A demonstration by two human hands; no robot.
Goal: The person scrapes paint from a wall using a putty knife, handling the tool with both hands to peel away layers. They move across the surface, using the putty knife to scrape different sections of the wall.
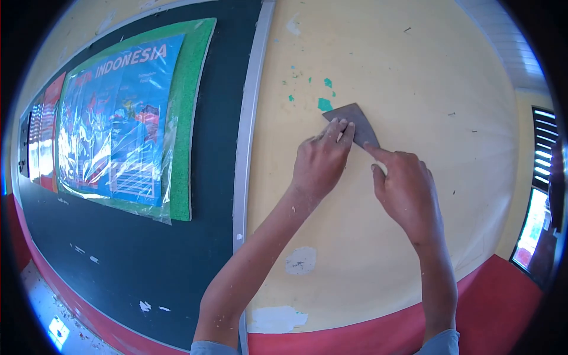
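Observation:
A paint scraper (362, 124) with a broad grey blade lies against the cream wall (355, 236), its wide edge pointing up and left. The fingertips of my left hand (321, 158) press on the face of the blade. My right hand (409, 190) is closed round the handle end, with the index finger stretched along the base of the blade; the hand mostly hides the handle. Just above the blade's left corner is a green patch (325, 105), where the cream paint is gone. Smaller green spots (328, 83) show higher up.
A dark green board (213, 248) with a light frame (247, 136) stands on the left, bearing a plastic-covered map poster (118, 118). Nails (407, 29) stick out of the wall. Pale patches (300, 261) mark it lower down, above a red band (355, 343). A louvred window (535, 219) is far right.

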